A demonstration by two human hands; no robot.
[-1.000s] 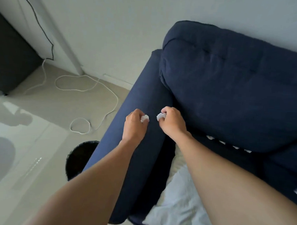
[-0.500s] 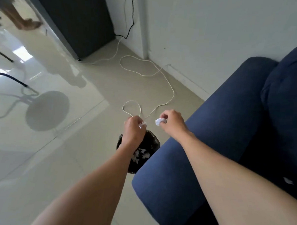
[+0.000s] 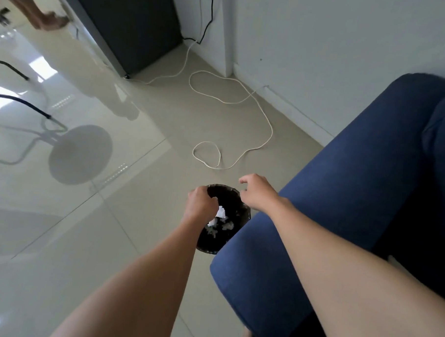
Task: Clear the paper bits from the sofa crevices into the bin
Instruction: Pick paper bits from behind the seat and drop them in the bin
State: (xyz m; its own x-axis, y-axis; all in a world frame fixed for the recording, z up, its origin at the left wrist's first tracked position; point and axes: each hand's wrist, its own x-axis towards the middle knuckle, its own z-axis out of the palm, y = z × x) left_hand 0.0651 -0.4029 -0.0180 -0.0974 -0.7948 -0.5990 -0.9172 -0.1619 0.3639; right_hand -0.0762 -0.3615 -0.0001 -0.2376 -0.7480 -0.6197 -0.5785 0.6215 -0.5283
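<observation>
Two hands hang over the round black bin (image 3: 234,199), which stands on the shiny pale tiled floor (image 3: 111,227) just beside the dark blue cloth sofa arm (image 3: 342,199). The left hand (image 3: 201,201) has loosely bent fingers and holds nothing. The right hand (image 3: 257,192) is spread wide and also holds nothing. The white crumpled paper bits (image 3: 220,212) are inside the bin.

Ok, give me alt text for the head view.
The left hand and right hand hover over a black bin beside a blue sofa arm, the right empty, a white paper bit just under the left. More bits lie in the bin; a white cord loops across the tiled floor.
</observation>
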